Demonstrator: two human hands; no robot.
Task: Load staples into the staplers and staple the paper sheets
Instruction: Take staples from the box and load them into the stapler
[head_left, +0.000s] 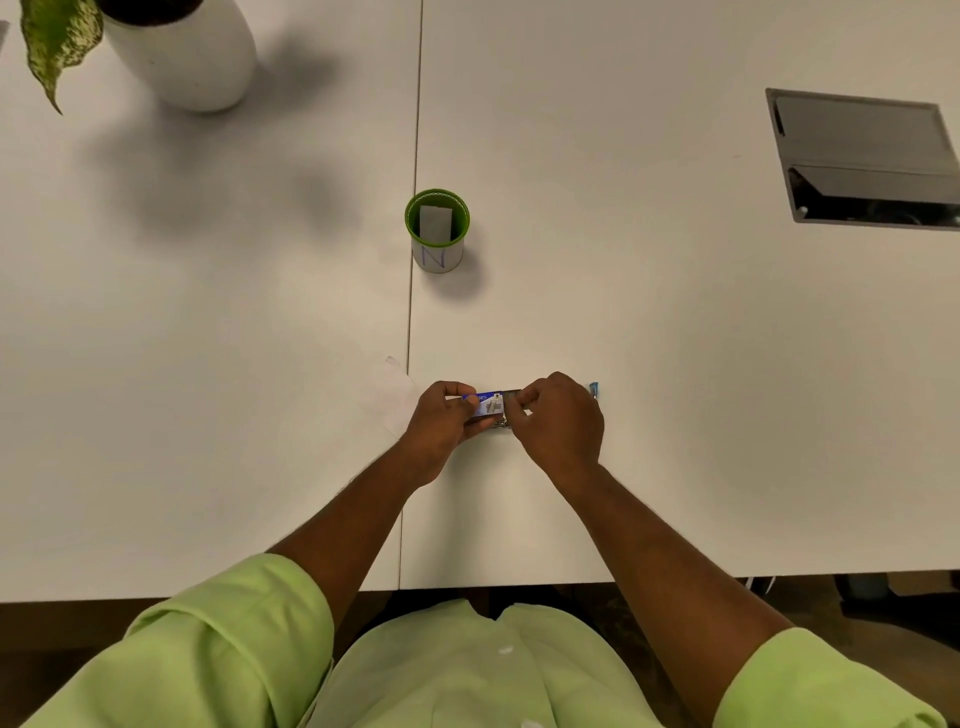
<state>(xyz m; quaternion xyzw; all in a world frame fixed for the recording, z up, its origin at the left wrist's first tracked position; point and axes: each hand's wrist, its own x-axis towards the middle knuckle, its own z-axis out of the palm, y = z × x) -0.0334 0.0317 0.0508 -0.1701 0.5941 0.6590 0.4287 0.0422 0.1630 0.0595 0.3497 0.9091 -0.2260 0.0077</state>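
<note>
I judge the task to be at its start: I am opening the staple box (487, 404), a small blue and white cardboard packet, near the front edge of the white surface (649, 322). My left hand (440, 421) grips the box's left end, and my right hand (558, 421) pinches its dark inner tray at the right end. Something metallic glints under the box; I cannot tell if it is a stapler. A small blue object (594, 389) lies just beside my right hand. A faint white paper sheet (390, 397) lies left of my hands, unstapled. A smooth green-rimmed cup (437, 231) stands further back.
</note>
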